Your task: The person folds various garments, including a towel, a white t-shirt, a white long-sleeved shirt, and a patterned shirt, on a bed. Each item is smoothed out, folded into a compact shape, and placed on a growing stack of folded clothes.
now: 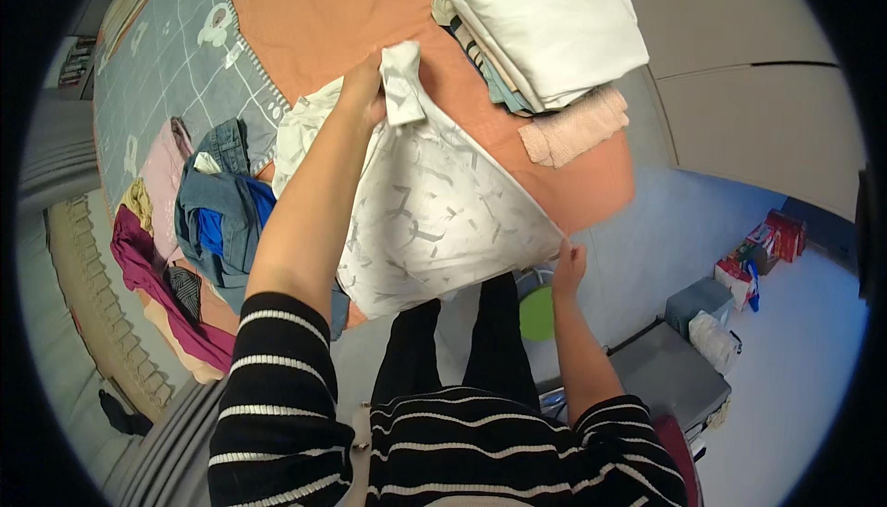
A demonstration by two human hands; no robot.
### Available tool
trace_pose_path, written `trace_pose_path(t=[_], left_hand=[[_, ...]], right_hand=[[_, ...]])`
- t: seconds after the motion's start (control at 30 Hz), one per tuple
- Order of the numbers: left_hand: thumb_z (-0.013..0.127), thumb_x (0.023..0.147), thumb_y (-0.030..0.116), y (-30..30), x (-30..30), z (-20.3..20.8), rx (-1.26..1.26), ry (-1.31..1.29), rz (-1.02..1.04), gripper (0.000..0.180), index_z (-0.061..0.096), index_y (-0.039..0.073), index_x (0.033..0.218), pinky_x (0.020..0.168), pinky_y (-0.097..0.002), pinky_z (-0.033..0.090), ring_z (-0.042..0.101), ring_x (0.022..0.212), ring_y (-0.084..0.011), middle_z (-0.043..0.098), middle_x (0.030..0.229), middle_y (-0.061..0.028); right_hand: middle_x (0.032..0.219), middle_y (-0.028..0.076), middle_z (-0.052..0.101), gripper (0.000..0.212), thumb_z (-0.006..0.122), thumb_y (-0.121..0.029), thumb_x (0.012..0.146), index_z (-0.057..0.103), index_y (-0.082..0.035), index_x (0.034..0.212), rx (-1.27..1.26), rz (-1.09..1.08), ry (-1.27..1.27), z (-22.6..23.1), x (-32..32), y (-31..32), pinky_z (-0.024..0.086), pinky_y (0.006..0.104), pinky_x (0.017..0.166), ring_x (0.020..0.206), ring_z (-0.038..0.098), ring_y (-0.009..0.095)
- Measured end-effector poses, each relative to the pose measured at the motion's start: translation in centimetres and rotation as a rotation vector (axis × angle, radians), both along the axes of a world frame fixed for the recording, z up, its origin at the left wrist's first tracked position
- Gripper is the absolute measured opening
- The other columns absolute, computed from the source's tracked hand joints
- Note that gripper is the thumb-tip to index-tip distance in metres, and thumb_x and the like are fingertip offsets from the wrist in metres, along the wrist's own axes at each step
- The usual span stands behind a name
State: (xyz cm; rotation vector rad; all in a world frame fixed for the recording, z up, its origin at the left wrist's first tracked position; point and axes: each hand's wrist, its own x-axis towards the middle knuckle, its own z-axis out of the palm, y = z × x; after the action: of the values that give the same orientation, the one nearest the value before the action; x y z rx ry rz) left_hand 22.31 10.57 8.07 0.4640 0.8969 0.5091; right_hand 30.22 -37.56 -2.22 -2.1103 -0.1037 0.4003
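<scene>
A white garment with a grey streaky print (434,211) is stretched between my hands above the near edge of the bed. It looks like a shirt, though its full shape is hidden by folds. My left hand (366,91) is closed on its far part, beside a folded-over white end that may be a sleeve or cuff. Lower and to the right, my right hand (570,265) pinches a corner of the cloth. More white fabric (300,128) shows to the left, partly behind my left forearm.
An orange sheet (305,8) covers the bed. Folded clothes topped by white cloth (554,31) and a peach towel (577,128) lie at the far right. Loose clothes, including jeans (217,197) and a magenta garment (152,271), lie at left. A green round seat (536,313) stands below.
</scene>
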Motion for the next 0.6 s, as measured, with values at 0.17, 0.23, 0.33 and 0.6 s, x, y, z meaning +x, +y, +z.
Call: trace_pose_path(t=[0.17, 0.23, 0.33, 0.6], left_hand=[[0.032, 0.101, 0.029, 1.3, 3.0, 0.4, -0.055, -0.12, 0.023, 0.04, 0.044, -0.003, 0.122, 0.092, -0.0462, 0.048, 0.056, 0.107, -0.0295, 0.054, 0.119, -0.0182], [0.03, 0.102, 0.029, 1.6, 2.6, 0.4, -0.089, -0.164, 0.056, 0.04, 0.044, -0.003, 0.122, 0.095, -0.0468, 0.047, 0.055, 0.109, -0.0295, 0.053, 0.121, -0.0181], [0.028, 0.102, 0.029, 2.2, -0.2, -1.2, -0.045, -0.153, -0.048, 0.041, 0.042, -0.002, 0.124, 0.098, -0.0468, 0.045, 0.053, 0.113, -0.0293, 0.052, 0.123, -0.0181], [0.063, 0.084, 0.029, 2.5, -18.2, -13.2, 0.743, 0.992, -0.134, 0.03, 0.058, 0.001, 0.093, 0.061, -0.0304, 0.045, 0.055, 0.068, -0.0177, 0.058, 0.084, -0.0068]], right_hand=[[0.068, 0.007, 0.045, 0.026, 0.051, -0.024, 0.094, 0.041, -0.002, 0.084, -0.033, -0.089, -0.303, 4.8, 0.5, 3.2, 0.039, 0.0331, 0.059, 0.062, 0.043, 0.018], [0.068, 0.011, 0.047, 0.026, 0.049, -0.025, 0.095, 0.042, -0.001, 0.087, -0.15, -0.098, -0.434, 5.0, -0.5, 3.5, 0.04, 0.0364, 0.059, 0.061, 0.048, 0.025], [0.072, 0.017, 0.053, 0.026, 0.052, -0.027, 0.093, 0.046, -0.002, 0.086, -0.289, 0.089, -0.359, 3.7, -4.4, 1.9, 0.042, 0.0431, 0.061, 0.066, 0.053, 0.037], [0.078, 0.015, 0.057, 0.017, 0.066, -0.016, 0.079, 0.054, -0.004, 0.077, -0.129, 0.955, -0.308, 4.4, -11.9, 3.9, 0.044, 0.0441, 0.064, 0.073, 0.055, 0.035]])
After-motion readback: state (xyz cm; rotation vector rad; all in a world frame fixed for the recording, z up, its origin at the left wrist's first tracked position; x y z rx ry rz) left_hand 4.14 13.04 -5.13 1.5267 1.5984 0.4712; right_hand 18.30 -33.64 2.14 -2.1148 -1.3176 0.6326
